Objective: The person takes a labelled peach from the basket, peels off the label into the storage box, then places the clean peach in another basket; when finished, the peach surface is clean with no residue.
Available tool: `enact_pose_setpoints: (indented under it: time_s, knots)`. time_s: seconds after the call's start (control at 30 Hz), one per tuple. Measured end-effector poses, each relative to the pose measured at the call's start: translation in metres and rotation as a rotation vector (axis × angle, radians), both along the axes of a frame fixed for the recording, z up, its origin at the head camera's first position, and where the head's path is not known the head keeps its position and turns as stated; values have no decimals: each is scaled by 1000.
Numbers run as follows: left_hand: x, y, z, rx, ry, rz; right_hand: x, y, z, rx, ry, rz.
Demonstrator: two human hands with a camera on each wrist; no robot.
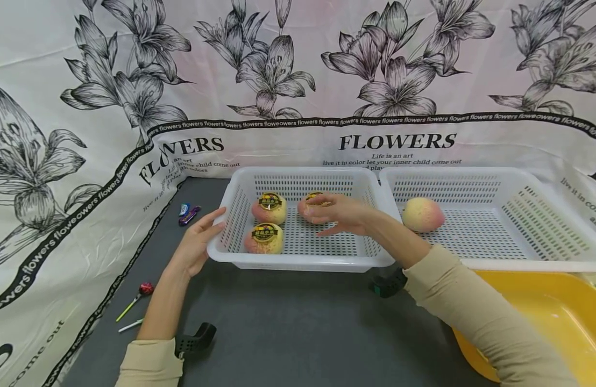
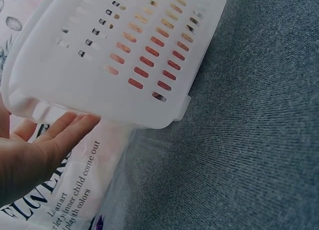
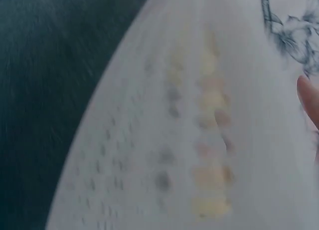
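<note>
Inside the left white basket [image 1: 298, 262], two pink-and-yellow peaches with black-and-gold labels, an upper peach [image 1: 274, 215] and a lower peach [image 1: 264, 247], sit at the left. A third labelled peach [image 1: 305, 207] lies to their right, partly hidden by my right hand [image 1: 343, 215]. That hand reaches over the basket's right side with its fingers spread, at this peach; contact cannot be made out. My left hand [image 1: 196, 244] touches the basket's left rim from outside, fingers fairly straight. The left wrist view shows the fingers [image 2: 75, 127] against the basket's outer edge. The right wrist view is blurred.
A second white basket [image 1: 472, 172] on the right holds one peach [image 1: 424, 215] with no label showing. A yellow tub [image 1: 545, 290] stands in front of it. Small wrapped candies [image 1: 189, 215] and a red lollipop [image 1: 146, 289] lie on the grey table [image 1: 298, 322] at left.
</note>
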State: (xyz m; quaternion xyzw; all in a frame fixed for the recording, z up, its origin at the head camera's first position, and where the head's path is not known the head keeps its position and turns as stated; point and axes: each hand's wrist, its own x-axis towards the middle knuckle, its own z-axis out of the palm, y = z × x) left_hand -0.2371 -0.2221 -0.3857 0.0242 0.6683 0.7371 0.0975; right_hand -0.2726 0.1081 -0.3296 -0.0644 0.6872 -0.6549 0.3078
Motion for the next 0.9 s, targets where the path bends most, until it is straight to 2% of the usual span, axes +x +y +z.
enact_pose_setpoints:
  time_s: [0.2, 0.37, 0.57, 0.73, 0.9]
  knots:
    - [0, 0, 1, -1, -3, -4, -2, -32, -16, 44, 8, 21]
    - [1, 1, 2, -1, -12, 4, -2, -53, -23, 110, 9, 33]
    - [0, 1, 2, 8, -12, 6, 0, -73, -28, 205, 65, 73]
    - [-1, 0, 0, -6, -19, 15, 2, -86, -34, 200, 115, 132]
    - [-1, 0, 0, -10, -20, 15, 2, -93, -39, 210, 184, 138]
